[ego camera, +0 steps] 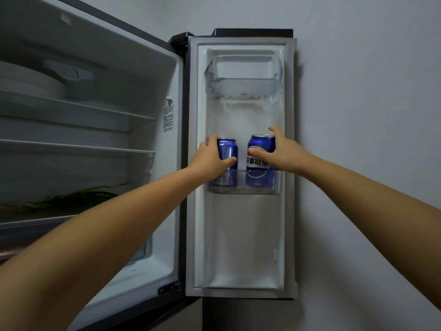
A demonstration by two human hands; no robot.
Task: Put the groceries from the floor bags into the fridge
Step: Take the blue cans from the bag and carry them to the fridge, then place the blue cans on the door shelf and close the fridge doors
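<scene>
Cans, two of them, both blue, stood upright in the clear door bin [243, 188] at mid-height on the open fridge door [241, 235], long axes vertical, tops up. Left can [228, 149] sat at the bin's left end; right can [261, 161] at its right end, a gap between them. Lower parts of both cans showed only through the bin's clear front wall, somewhat blurred. Right can's white label band faced the camera; left can's print was too small and dim to read.

Left hand [211, 161] gripped the left can from its left side, thumb across the front, fingers wrapped behind and out of sight. Right hand [282, 151] gripped the right can from its right side, thumb across the label, fingertips over the rim; that can's right edge was hidden by the palm.

Upper door bin [243, 89] appeared frosted, contents not discernible. Fridge interior [143, 91] at left was dim: glass shelves [83, 146], a pale round shape on the top one, dark leafy greens [71, 199] on a lower level, detail hard to make out. Both forearms ran out of frame at the bottom corners.
</scene>
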